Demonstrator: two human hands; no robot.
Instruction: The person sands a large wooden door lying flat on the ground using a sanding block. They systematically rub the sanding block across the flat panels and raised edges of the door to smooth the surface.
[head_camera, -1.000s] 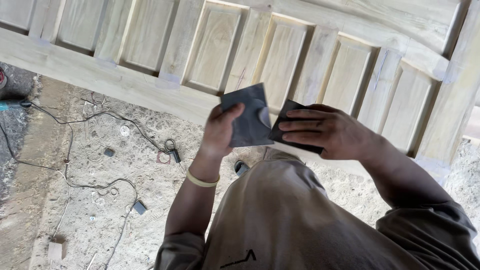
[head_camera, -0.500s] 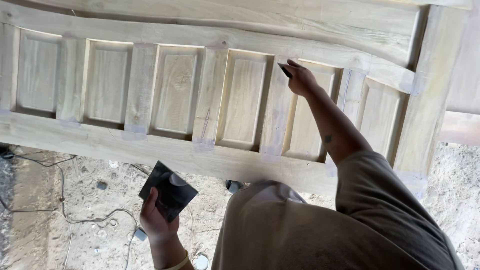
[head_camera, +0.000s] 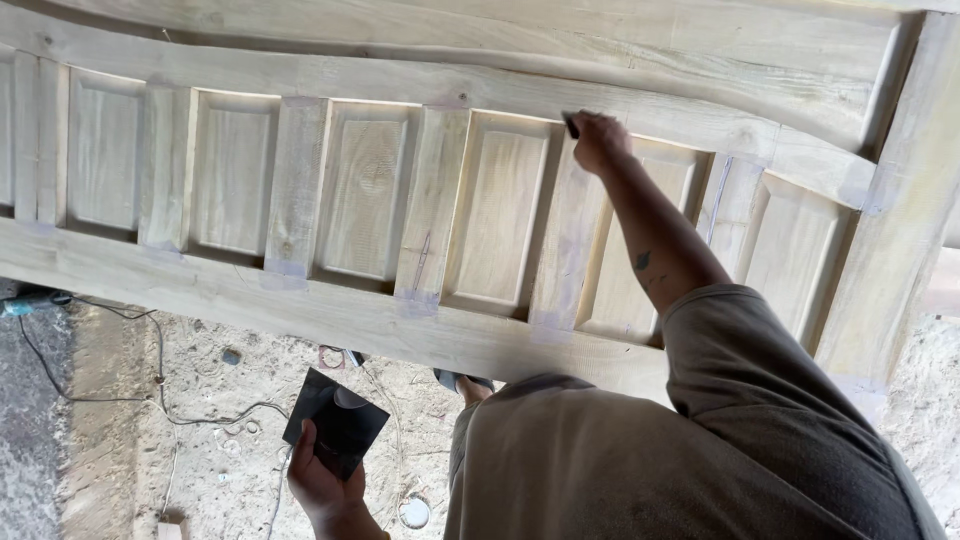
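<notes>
Sandpaper scrap, dark, probably folded: pinched in right hand against far rail of wooden door. Light, limp; grip by edges. Left hand clamps larger sheet near floor.

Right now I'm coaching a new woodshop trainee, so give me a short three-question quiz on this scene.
1. True or false: the right hand presses a small dark piece against the panelled wooden door.
2. What does the left hand hold?
3. Where is the left hand: A) on the door, B) below the door's edge, over the ground?

Key:
1. True.
2. A dark sheet of sandpaper.
3. B.
</notes>
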